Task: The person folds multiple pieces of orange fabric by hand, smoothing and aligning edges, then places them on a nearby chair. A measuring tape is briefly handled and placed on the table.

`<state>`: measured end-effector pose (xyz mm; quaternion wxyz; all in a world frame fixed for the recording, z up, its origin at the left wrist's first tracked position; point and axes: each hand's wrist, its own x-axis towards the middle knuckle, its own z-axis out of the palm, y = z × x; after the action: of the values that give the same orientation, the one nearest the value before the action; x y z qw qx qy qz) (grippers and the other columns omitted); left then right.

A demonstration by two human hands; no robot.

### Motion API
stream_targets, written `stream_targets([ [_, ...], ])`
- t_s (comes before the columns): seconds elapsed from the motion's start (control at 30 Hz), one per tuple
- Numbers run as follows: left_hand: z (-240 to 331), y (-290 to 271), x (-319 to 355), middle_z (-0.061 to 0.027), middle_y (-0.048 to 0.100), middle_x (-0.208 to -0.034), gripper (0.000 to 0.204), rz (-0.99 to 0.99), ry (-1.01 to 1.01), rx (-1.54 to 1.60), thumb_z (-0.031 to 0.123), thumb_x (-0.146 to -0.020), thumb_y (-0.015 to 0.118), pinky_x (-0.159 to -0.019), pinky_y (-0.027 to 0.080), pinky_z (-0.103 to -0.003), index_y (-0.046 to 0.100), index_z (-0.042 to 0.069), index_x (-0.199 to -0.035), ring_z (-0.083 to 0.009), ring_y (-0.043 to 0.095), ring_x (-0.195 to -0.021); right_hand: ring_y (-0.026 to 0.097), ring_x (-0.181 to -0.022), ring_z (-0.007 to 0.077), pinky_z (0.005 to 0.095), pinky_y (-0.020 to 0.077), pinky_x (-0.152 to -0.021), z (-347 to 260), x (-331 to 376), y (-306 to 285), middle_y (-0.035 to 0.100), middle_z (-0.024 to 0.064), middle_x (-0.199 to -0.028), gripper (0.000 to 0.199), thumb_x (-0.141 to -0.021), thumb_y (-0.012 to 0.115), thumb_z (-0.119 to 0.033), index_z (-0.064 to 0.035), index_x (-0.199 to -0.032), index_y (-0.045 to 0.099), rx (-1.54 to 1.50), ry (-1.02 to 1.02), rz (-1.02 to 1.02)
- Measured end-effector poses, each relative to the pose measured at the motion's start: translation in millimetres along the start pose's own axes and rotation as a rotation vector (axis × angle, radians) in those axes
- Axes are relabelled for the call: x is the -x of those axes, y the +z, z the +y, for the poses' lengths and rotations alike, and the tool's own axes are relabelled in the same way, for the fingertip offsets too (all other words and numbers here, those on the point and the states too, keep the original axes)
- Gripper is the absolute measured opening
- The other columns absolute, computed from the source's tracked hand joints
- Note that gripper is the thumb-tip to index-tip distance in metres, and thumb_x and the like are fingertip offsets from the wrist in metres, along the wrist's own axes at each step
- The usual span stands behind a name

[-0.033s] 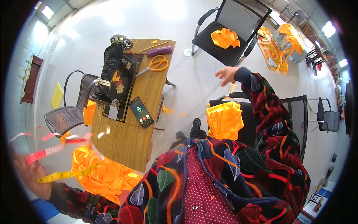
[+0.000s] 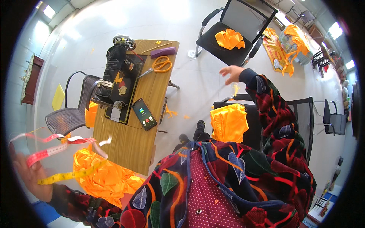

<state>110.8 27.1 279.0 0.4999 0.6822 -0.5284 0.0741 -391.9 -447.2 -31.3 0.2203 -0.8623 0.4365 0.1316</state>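
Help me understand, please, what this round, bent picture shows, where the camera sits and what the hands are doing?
The camera sits on a person's head and looks down through a very wide lens, so straight edges curve. The patterned sleeves belong to that person. The left hand holds a tape measure coloured red and yellow. The right hand is stretched out open and empty above the floor. On the wooden table stand a black sewing machine, a phone with its screen lit, orange-handled scissors and a purple block. Orange cloth lies heaped at the table's near end, and more lies on two black chairs.
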Motion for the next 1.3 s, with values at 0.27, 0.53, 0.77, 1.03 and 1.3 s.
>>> stream_targets([
  [0.27, 16.8, 20.6, -12.3, -0.0088, 0.048, -0.096, 0.047, -0.285, -0.030, 0.249, 0.027, -0.091, 0.050, -0.070, 0.051, -0.026, 0.034, 0.006, -0.130, -0.0185, 0.055, -0.085, 0.063, -0.084, 0.0262, 0.0328, 0.0498, -0.077, -46.6, 0.0, -4.2, 0.065, 0.0148, -0.092, 0.033, -0.075, 0.064, -0.020, -0.0014, -0.103, 0.061, -0.269, -0.220, 0.270],
  [0.53, 87.4, 43.3, -39.5, -0.0044, 0.046, -0.061, 0.047, -0.490, -0.259, 0.901, 0.028, -0.094, 0.043, -0.057, 0.051, -0.024, 0.032, 0.006, -0.134, -0.0114, 0.048, -0.047, 0.060, -0.088, 0.0166, 0.0281, 0.0502, -0.075, -146.4, 1.5, 35.5, 0.058, 0.0132, -0.113, 0.050, -0.081, 0.064, -0.015, -0.0044, -0.126, 0.045, -0.692, -0.489, -0.078],
  [0.77, 100.6, 55.1, -53.3, -0.0050, 0.048, -0.063, 0.047, -0.614, -0.210, 0.944, 0.027, -0.094, 0.043, -0.057, 0.051, -0.025, 0.030, 0.007, -0.135, -0.0116, 0.048, -0.048, 0.057, -0.094, 0.0155, 0.0285, 0.0496, -0.076, -243.2, 0.5, 71.3, 0.038, 0.0118, -0.135, 0.075, -0.081, 0.065, -0.019, -0.0116, -0.141, 0.019, -1.039, -0.569, -0.288],
  [1.03, 97.5, 92.9, -47.2, -0.0030, 0.046, -0.058, 0.050, -0.539, -0.172, 1.045, 0.031, -0.092, 0.045, -0.059, 0.052, -0.025, 0.032, 0.007, -0.135, -0.0096, 0.044, -0.041, 0.052, -0.070, 0.0103, 0.0261, 0.0454, -0.062, -317.9, 8.4, 98.3, 0.054, 0.0004, -0.091, 0.032, -0.086, 0.055, -0.009, -0.0106, -0.118, 0.048, -2.077, -0.291, -0.857],
  [1.3, 68.9, 60.7, -40.8, -0.0014, 0.047, -0.061, 0.021, -0.428, -0.142, 1.039, 0.028, -0.094, 0.043, -0.059, 0.049, -0.024, 0.048, 0.009, -0.103, -0.0085, 0.045, -0.045, 0.044, -0.052, 0.0074, 0.0254, 0.0472, -0.057, -226.5, 6.6, 109.7, 0.040, -0.0058, -0.058, 0.015, -0.089, 0.055, -0.022, -0.0080, -0.093, 0.058, -1.758, -0.109, -0.610],
])
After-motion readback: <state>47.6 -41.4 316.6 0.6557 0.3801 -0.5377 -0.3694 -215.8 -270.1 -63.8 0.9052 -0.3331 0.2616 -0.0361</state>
